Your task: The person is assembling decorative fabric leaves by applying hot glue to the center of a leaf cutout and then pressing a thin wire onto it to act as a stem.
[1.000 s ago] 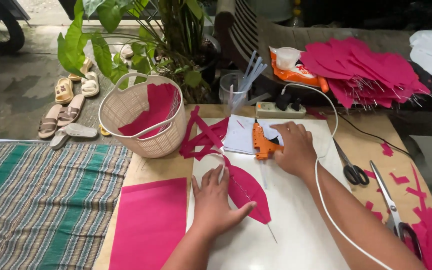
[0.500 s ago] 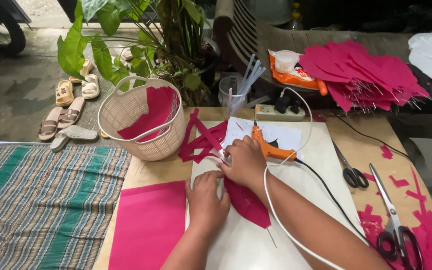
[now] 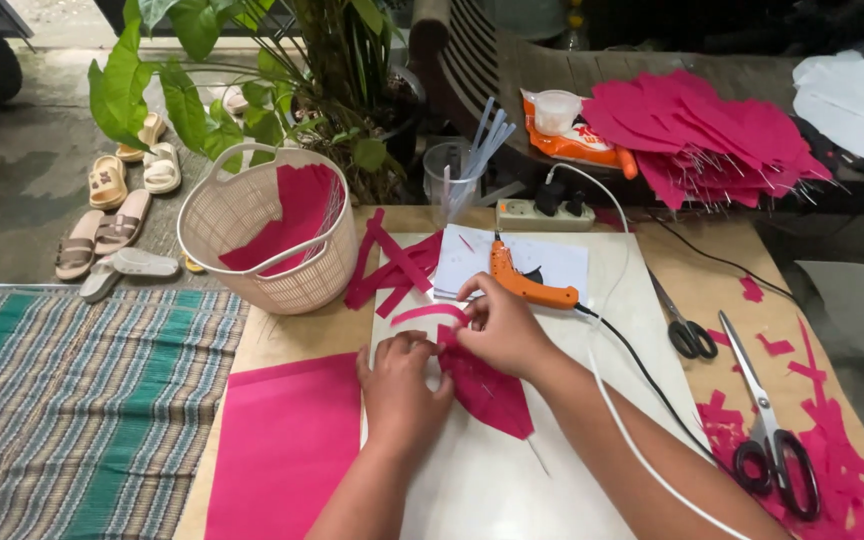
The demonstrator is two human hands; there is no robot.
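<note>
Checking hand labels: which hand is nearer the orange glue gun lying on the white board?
Right. The right hand lies just below the orange glue gun, nearly touching it; the left hand is farther down-left, pressing the pink paper piece.

Head view — downward (close) over table [image 3: 712,290]

I see a cream basket [image 3: 252,240] with pink sheets, far left on the surface [image 3: 292,335]. Orange glue gun [image 3: 527,285] centre-back, power strip [image 3: 544,213] behind it. Two scissors [image 3: 772,430] right, among pink scraps [image 3: 852,490]. Sandals [image 3: 112,215] on the floor.
</note>
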